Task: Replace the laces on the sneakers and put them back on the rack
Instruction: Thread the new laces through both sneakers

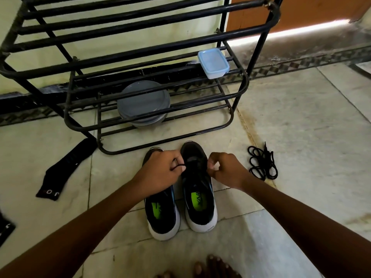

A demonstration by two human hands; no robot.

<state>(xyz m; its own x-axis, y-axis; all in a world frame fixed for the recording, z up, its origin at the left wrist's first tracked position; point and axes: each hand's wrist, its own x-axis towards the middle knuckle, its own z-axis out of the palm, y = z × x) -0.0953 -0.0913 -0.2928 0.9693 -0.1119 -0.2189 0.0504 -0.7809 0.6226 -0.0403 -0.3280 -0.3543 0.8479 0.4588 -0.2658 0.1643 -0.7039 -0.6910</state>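
Observation:
Two black sneakers with white soles and green insoles stand side by side on the floor, toes toward the black metal rack (164, 149). My left hand (160, 171) lies over the left sneaker (162, 215) and pinches a black lace (179, 166) that runs to the right sneaker (198, 199). My right hand (224, 169) has curled fingers at that sneaker's right eyelets, pinching the other lace end. A loose coiled black lace (262, 164) lies on the floor to the right of the sneakers.
A clear plastic box (213, 62) sits on a middle rack shelf, grey plates (143, 104) on the lowest. A black sock (66, 169) lies left on the floor, another dark item (5, 227) at the left edge. My toes (212, 266) show at the bottom.

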